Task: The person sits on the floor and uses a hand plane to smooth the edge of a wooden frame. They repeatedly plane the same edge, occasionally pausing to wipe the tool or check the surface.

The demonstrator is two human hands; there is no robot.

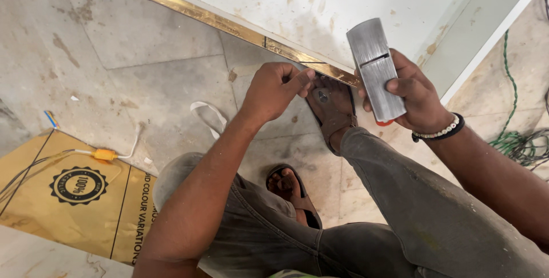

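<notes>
Starting at the far left from my seat, I see a tan cardboard sheet (68, 198) lying flat on the grey tiled floor (143, 32), with a black round stamp on it and a thin cable running across it to a small yellow connector (105, 154). Just right of that, a loop of white strap (209, 115) lies on the tiles. Moving in, my left hand (273, 90) reaches forward over the knees, its grip curled nearly closed, the fingertips pinched against the brass-coloured edge strip (240, 29) where it meets the lower edge of the white board (320, 4); whether it pinches anything small I cannot tell. Directly below that hand are two feet in brown sandals (331, 112), one just under the strip, the other nearer me between the grey trouser legs. Further right, my right hand (414, 98), a bead bracelet on the wrist, wraps its grip around a metal hand plane (376, 69), held up in the air with the flat steel sole and its slot facing me, just beside the board's edge. At the far right, green cord (517, 141) lies tangled on the floor.
</notes>
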